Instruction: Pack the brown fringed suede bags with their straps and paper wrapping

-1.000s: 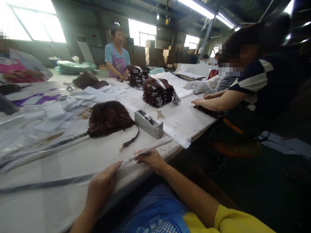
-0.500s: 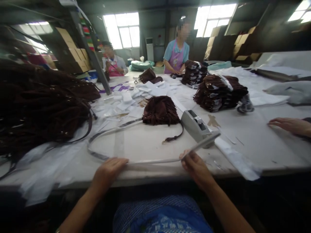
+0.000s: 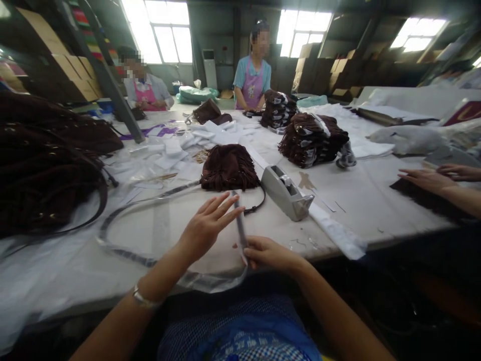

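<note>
The strap (image 3: 239, 220) (in right hand (image 3: 268, 253)) points away.

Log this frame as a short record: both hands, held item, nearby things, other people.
left hand: open, fingers spread beside the raised end of the plastic-wrapped strap
right hand: pinching that strap
strap path: loops over the table toward the fringed bag
nearby: tape dispenser, stack of bags
others: co-worker's hands at right
</note>
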Tool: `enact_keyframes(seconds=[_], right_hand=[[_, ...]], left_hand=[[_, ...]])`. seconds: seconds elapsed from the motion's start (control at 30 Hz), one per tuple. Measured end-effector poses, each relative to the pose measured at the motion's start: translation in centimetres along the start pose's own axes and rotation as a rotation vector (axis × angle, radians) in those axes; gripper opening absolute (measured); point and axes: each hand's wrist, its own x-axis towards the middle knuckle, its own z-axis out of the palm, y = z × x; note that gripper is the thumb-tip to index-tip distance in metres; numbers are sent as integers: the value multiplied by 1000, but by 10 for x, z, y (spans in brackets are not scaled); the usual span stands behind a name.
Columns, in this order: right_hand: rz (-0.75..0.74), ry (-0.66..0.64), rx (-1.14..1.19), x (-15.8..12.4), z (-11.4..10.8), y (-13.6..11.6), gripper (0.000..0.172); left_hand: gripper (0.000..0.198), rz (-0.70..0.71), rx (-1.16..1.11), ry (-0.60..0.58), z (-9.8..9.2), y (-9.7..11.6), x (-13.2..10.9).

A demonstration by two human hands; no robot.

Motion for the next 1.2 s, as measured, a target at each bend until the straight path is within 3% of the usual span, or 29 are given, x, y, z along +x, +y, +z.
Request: enact_keyframes(seconds=[0.1, 0.2, 0.27, 0.4, 0.47, 0.63, 0.77, 0.87, 1.0, 1.1, 1.2], right_hand=[[-8, -33, -73, -3, -2, -1, 41], [-42, -35, -114, -7, -5, -1, 42], [-100, -10, -87, -7, -6, 0, 48], [-147, 128, 25, -1, -2, 5, 72], [-122, 245, -23, 4, 4, 5, 69], [-225, 499, -459, 13, 12, 3, 44], [-337, 631, -870, 22, 4, 0, 42], [-397, 564, -1123, 34, -6, -6, 37], [-460, 340, -1320, 49, -20, -14, 20], [-495, 276, -1321, 54, -28, -16, 21], [-497, 233, -1324, 58, -33, -16, 24]], left_hand=[[49, 156, 75, -23, 12, -28, 20], [33, 161, 28, -33, 15, -40, 17], [30, -1, -21, -67, 15, -39, 6], [19, -486, -171, -133, 18, -24, -20], [11, -629, -298, -125, 23, -17, -29], [7, -749, -363, -39, 35, -5, -34], [6, -754, -375, -42, 41, 11, -31], [5, -740, -383, -80, 46, 25, -29], [8, -762, -366, -111, 45, 31, -30], [20, -789, -366, -25, 33, 42, -37], [26, -817, -339, 58, 20, 75, -46]])
